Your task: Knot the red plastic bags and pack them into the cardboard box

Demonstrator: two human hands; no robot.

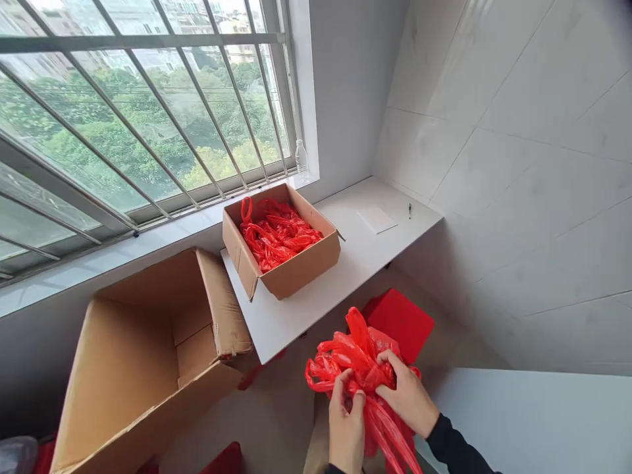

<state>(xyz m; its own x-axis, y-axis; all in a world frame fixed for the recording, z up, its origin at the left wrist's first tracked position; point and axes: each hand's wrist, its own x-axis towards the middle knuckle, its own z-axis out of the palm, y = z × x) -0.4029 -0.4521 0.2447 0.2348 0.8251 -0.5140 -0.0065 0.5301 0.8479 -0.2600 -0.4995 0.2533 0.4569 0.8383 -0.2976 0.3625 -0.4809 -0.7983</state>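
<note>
Left hand (347,421) was low in the view, fingers curled shut and pinching the lower part of a bundle of red plastic bags (355,359). Right hand (407,395), dark sleeve at the wrist, was clamped on the same bundle from the other side, with its fingertips dug into the knotted middle. The hands were just beside each other, nearly touching. The bundle was held in the air in front of the body, below the edge of the white shelf (345,263). Its loops fanned upward and loose strips hung down between the wrists.

A red stool (399,316) stood on the floor just behind the bundle, partly hidden by it.

On the shelf sat a small cardboard box (296,270), open and filled with more red bags (276,234). Farther along the shelf were a sheet of paper (376,218) and a small dark object (409,210), too small to identify.

A large cardboard box (128,368) stood left of the shelf, tipped, with its flaps open and one flap against the shelf end.

A clear bottle (301,160) stood upright on the sill of the barred window (123,118), with trees beyond.
</note>
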